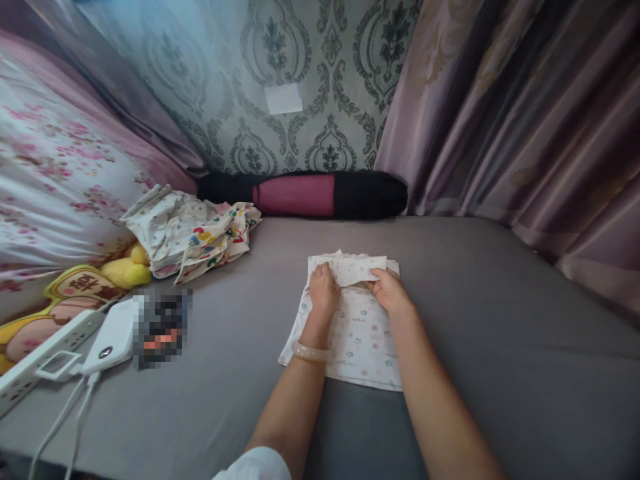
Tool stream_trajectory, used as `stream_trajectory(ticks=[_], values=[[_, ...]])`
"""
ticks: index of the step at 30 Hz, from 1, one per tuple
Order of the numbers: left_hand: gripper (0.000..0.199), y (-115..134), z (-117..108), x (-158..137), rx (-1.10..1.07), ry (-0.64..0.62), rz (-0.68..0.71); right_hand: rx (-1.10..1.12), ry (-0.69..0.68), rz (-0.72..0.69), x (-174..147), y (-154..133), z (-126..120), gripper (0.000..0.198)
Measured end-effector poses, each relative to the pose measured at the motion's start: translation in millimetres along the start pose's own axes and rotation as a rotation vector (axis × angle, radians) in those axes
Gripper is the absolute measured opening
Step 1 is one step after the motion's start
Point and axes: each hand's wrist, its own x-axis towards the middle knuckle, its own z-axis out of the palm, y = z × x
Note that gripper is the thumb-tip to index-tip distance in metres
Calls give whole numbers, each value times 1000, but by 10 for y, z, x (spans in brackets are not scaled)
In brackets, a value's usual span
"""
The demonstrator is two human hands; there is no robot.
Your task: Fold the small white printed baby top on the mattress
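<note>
A white cloth (357, 347) with a small pastel print, perhaps a garment, lies spread on the grey bed sheet in front of me. Its far end is folded over into a strip toward me. My left hand (325, 290), with a pale bangle on the wrist, is closed on the left part of this folded strip; its fingertips are partly hidden. At the strip's right end, my right hand (389, 290) pinches the edge between thumb and fingers, lifting it slightly. The near part of the cloth lies flat between my forearms.
Folded printed clothes (200, 233) are piled at the far left beside a yellow plush toy (127, 270). Nearer are a white power strip (55, 353), a white charger block (113, 337) with cables, and a blurred-out item. A black and maroon bolster (295, 195) lies along the wall.
</note>
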Motion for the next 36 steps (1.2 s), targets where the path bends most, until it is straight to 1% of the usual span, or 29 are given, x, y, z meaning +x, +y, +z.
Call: stream_trajectory(ticks=[4,7,10,13,15,18,22,26,28,29,31,32,34,35,36], values=[[58,-68,40,-10,73,-40,-21,-18,69,0,47,27,-75,30],[58,-90,22,9,98,-79,-50,-17,128,-5,63,43,-103,25],[56,-112,-16,33,120,-108,-53,-21,133,-45,77,46,-139,23],[58,-156,-34,48,119,-114,-50,-33,163,-75,97,39,-193,25],[60,-197,-29,54,95,-96,-51,-37,227,-77,109,30,-231,28],[64,-261,-7,64,44,-64,-34,-56,308,-43,116,11,-273,38],[63,-313,4,80,40,-63,-46,-69,306,-36,113,-20,-297,46],[54,-327,-19,104,26,-66,-71,-171,326,-61,116,-65,-313,41],[48,-306,-29,114,0,-37,-52,-268,363,-93,109,-94,-310,36],[44,-282,-29,116,-12,-21,-28,-348,378,-135,98,-106,-298,35],[41,-206,-19,110,-27,-1,51,-589,356,-273,53,-114,-245,33],[40,-155,-9,102,-31,-8,102,-746,302,-365,19,-106,-200,34],[41,-46,17,75,-26,-55,199,-1048,113,-534,-70,-60,-85,37],[42,5,30,60,-17,-93,235,-1173,-5,-590,-119,-23,-21,40],[42,46,40,45,-5,-135,256,-1284,-100,-615,-166,19,41,43]])
